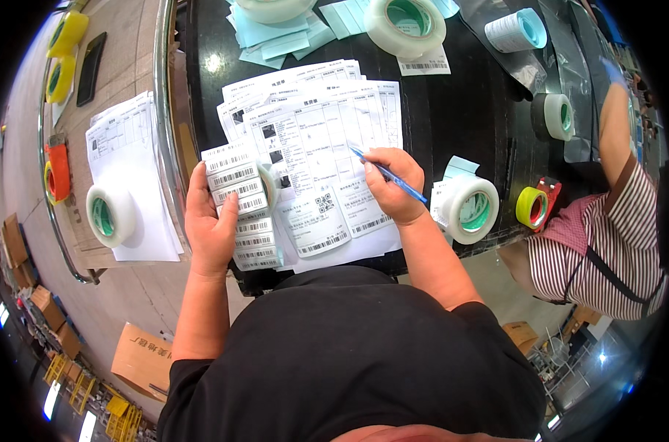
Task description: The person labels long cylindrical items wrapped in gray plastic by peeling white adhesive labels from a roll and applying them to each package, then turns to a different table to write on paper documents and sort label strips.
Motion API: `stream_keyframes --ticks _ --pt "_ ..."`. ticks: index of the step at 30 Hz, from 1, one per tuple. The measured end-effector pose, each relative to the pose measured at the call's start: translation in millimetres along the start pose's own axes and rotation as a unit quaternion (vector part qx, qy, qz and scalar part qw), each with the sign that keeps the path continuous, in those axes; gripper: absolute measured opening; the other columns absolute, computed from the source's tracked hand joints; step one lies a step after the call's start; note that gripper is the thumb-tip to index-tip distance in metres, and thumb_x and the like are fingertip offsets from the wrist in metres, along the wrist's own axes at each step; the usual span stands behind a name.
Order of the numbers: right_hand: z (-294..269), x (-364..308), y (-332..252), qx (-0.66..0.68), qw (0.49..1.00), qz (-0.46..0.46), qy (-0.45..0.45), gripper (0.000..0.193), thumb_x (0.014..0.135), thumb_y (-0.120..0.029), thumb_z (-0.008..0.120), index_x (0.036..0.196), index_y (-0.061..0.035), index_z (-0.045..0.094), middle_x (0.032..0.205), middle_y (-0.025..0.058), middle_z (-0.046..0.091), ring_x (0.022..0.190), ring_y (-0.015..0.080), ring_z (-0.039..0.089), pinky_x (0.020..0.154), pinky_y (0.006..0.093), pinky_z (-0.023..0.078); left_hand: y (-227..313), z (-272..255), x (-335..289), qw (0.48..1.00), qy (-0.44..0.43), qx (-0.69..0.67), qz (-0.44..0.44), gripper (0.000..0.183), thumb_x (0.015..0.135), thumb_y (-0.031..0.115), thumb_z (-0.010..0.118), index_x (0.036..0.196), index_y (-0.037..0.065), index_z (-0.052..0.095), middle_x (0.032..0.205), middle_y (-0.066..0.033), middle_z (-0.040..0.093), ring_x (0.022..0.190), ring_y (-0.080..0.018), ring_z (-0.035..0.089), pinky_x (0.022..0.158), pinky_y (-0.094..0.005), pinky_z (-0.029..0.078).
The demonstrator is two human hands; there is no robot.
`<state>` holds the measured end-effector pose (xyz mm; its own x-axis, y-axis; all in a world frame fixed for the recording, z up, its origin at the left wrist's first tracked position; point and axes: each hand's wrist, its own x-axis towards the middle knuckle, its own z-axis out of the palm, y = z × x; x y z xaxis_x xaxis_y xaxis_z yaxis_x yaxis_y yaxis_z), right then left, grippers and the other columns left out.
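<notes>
My left hand (215,221) grips a strip of barcode labels (252,240), thumb on top and fingers along its left edge. Behind the strip, part of a tape roll (266,184) shows. In my right hand (398,184) is a blue pen (395,179), its tip over the printed forms (308,140). These forms lie in an overlapping stack on the black table and carry tables and small pictures. On their lower part rest two labels, one a shipping label (321,221) with a square code and a barcode.
Clear tape rolls (473,210) stand right of my hand and at the back, near light-blue label sheets (275,37). A red tape dispenser (546,197) sits at the right edge, beside a person in a striped top (607,250). Leftward, a cart (139,59) bears papers, tape and a phone.
</notes>
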<state>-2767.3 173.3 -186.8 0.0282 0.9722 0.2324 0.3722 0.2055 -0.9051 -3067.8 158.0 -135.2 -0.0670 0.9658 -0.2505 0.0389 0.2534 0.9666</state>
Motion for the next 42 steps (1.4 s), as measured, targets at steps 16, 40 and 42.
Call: stream_keyframes --ticks 16,40,42 --pt "-0.3 -1.2 1.7 -0.035 0.999 -0.015 -0.012 0.014 0.081 0.0 0.068 0.095 -0.0023 0.069 0.089 0.0115 0.069 0.077 0.0225 0.066 0.07 0.0308 0.054 -9.4 -1.6 -1.0 0.999 0.004 -0.035 0.039 0.079 0.092 -0.008 0.056 0.155 -0.006 0.008 0.147 -0.0209 0.042 0.13 -0.0259 0.049 0.109 -0.0362 0.041" --pt "-2.9 -2.3 4.2 -0.035 0.999 -0.023 -0.018 0.014 0.082 -0.001 0.066 0.096 -0.0011 0.068 0.09 0.0126 0.068 0.077 0.0238 0.066 0.071 0.0313 0.053 -4.1 -0.1 -0.5 1.0 0.012 0.002 -0.001 0.081 0.092 -0.007 0.058 0.154 -0.009 0.006 0.148 -0.0241 0.039 0.132 -0.026 0.048 0.109 -0.0348 0.042" --pt "-1.9 -4.9 5.8 -0.003 1.0 -0.006 -0.012 0.014 0.083 -0.002 0.066 0.096 -0.0004 0.068 0.091 0.0125 0.068 0.078 0.023 0.066 0.072 0.0305 0.053 -6.5 -0.2 -0.7 1.0 0.025 -0.006 -0.002 0.082 0.091 -0.009 0.058 0.155 -0.006 0.008 0.148 -0.0226 0.04 0.133 -0.0252 0.047 0.11 -0.0352 0.041"
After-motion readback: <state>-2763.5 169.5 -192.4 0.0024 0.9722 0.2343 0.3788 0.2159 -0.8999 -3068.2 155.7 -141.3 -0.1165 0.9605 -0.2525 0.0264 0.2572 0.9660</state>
